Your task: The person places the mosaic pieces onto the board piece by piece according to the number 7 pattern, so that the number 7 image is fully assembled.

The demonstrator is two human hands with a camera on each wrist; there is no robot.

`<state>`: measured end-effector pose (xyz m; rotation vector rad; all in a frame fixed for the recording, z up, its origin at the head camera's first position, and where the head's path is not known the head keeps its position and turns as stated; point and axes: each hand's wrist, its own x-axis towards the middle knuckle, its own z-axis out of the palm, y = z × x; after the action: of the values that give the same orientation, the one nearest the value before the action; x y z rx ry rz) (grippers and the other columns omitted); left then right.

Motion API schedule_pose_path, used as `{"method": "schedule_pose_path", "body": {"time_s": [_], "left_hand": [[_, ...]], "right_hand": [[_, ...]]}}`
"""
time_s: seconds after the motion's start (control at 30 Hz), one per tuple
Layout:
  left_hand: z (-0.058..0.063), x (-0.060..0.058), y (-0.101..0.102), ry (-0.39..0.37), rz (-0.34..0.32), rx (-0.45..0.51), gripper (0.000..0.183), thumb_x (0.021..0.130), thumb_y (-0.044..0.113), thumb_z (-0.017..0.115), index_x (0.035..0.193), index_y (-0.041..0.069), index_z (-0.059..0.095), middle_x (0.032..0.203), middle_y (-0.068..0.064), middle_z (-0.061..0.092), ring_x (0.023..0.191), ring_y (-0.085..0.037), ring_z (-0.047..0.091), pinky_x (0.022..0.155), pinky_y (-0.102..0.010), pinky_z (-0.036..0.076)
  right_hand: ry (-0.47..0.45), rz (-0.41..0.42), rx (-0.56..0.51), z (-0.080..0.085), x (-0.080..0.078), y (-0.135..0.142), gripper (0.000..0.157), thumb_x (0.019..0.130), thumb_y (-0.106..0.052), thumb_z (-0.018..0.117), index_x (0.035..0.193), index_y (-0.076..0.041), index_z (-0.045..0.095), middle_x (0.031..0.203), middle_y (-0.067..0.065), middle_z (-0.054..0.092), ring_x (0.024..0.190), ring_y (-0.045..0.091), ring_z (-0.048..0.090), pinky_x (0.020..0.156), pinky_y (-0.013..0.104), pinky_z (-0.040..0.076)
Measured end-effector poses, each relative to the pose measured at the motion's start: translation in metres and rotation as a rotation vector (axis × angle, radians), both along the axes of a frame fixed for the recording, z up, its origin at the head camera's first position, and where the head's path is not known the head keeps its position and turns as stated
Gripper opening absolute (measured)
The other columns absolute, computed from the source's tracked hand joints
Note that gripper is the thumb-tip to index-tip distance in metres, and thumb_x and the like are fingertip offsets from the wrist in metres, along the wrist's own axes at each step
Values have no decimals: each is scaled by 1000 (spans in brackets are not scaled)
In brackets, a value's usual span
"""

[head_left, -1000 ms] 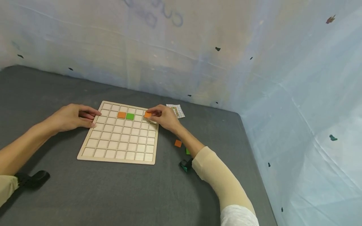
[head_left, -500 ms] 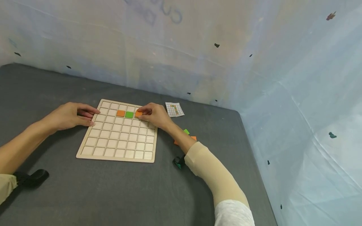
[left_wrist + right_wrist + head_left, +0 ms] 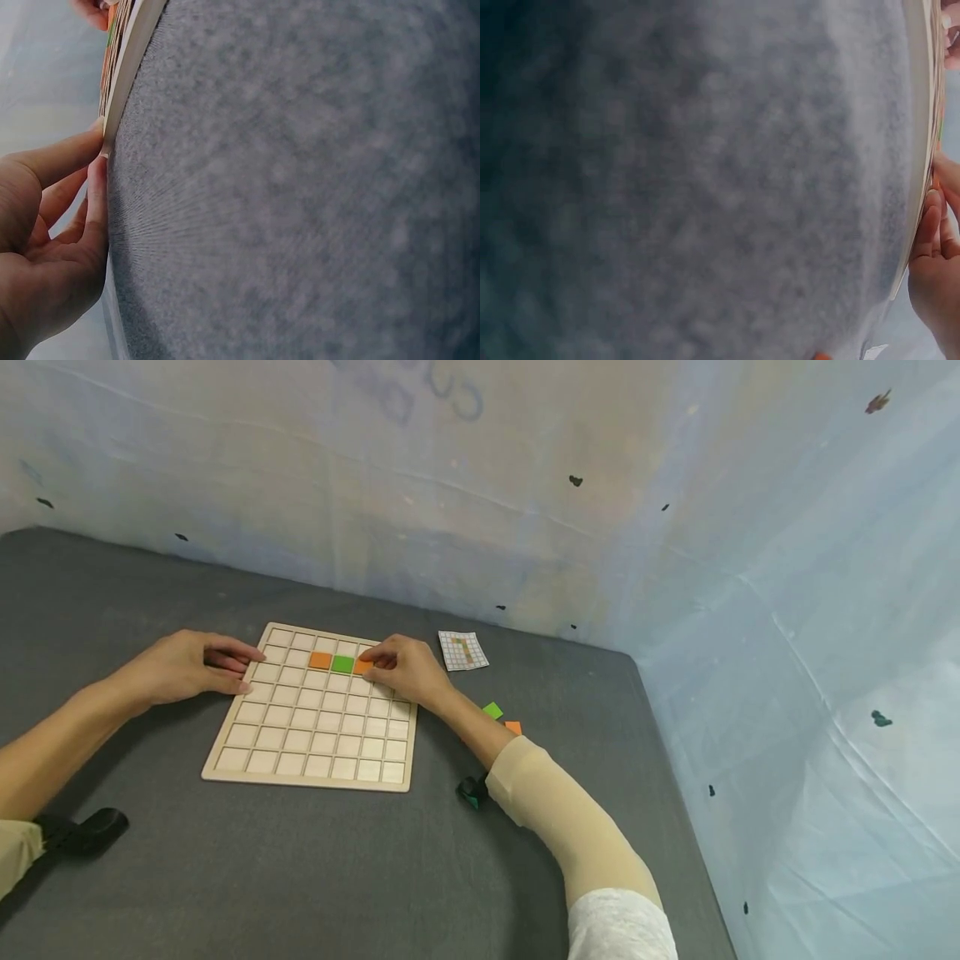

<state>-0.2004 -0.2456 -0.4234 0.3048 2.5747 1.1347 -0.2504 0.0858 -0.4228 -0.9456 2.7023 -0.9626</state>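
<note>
A light wooden grid board (image 3: 315, 718) lies on the dark tabletop. My left hand (image 3: 176, 668) holds its left edge between thumb and fingers; the left wrist view shows the fingertips (image 3: 94, 142) at the board's rim. On an upper row sit an orange tile (image 3: 320, 660) and, beside it, a green tile (image 3: 342, 664). Just right of the green one, my right hand (image 3: 412, 668) pinches another orange tile (image 3: 363, 667), which lies in or on a cell and is partly hidden by the fingers. In the right wrist view the right hand (image 3: 937, 262) touches the board.
A small printed card (image 3: 462, 650) with a coloured grid pattern lies right of the board. A loose green tile (image 3: 492, 711) and an orange tile (image 3: 513, 727) lie beside the right forearm. A pale sheet wall (image 3: 450, 543) rises behind the table.
My right hand has moved left with the orange tile, from near the board's right edge to beside the green tile, and lowered it there. The left hand stays at the board's edge.
</note>
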Motion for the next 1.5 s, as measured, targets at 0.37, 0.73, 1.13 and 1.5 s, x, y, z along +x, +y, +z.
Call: {"method": "schedule_pose_path", "body": {"time_s": [0.37, 0.73, 1.13, 1.5], "left_hand": [[2, 1, 1, 5, -2, 6, 59, 89, 34, 77, 138, 7, 59, 128, -18, 61, 99, -1, 57, 75, -23, 49], [-1, -1, 5, 17, -23, -9, 58, 89, 35, 77, 137, 7, 60, 126, -17, 62, 105, -15, 60, 77, -26, 49], [-2, -6, 3, 5, -39, -19, 59, 90, 35, 75, 138, 6, 58, 127, -19, 60, 110, -27, 59, 79, -33, 50], [-2, -6, 0, -1, -29, -8, 63, 88, 38, 77, 139, 6, 57, 125, -16, 62, 96, -2, 57, 76, -24, 49]], "right_hand": [[-35, -14, -12, -1, 0, 2, 29, 92, -23, 75, 119, -14, 73, 103, -2, 62, 86, 5, 58, 75, 17, 48], [-158, -66, -139, 6, 6, 14, 30, 92, -17, 73, 122, -9, 71, 105, 1, 67, 91, 7, 63, 79, 19, 51], [-178, -60, -251, 25, 18, 37, 30, 94, -10, 70, 123, -2, 68, 114, 9, 68, 99, 17, 64, 82, 24, 53], [-155, -140, -263, 25, 26, 77, 31, 93, -14, 73, 122, -6, 70, 116, 6, 67, 99, 14, 64, 82, 28, 54]]}}
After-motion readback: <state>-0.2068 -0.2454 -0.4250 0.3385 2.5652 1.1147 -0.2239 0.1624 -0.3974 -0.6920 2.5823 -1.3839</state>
